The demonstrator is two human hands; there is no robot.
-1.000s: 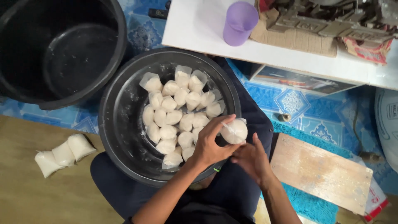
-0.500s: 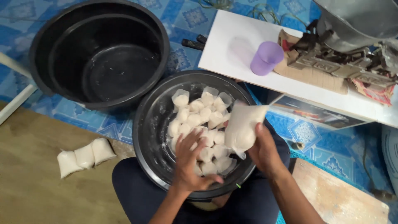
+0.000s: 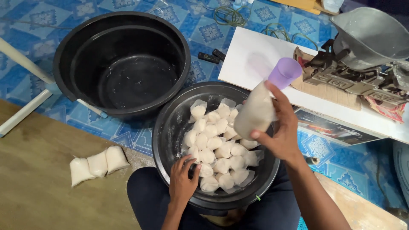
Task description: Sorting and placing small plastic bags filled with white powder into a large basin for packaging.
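White powder fills the clear plastic bag [image 3: 255,114] that the right hand [image 3: 279,127] has lifted above the basin, fingers closed round its side and the thumb pressing its lower end; the bag tilts toward one o'clock, its top near the purple cup [image 3: 284,73]. Below it sits the black basin [image 3: 170,127] on the person's lap, packed with many small filled bags [image 3: 217,149] of the same kind. At seven o'clock in that basin the left hand [image 3: 183,181] lies over the rim, fingers curled loosely on one of the small bags (whether it truly grips it, I cannot tell). By my judgement the step in hand is taking one bag out of the pile and carrying it up toward the white bench [image 3: 247,59]; the next move calls for a steady hold so the soft bag does not sag or spill. At ten o'clock stands an empty black tub [image 3: 123,64]. At eight o'clock three filled bags [image 3: 97,164] lie together on the wooden floor [image 3: 42,191]. A metal scale [image 3: 362,55] sits at two o'clock.
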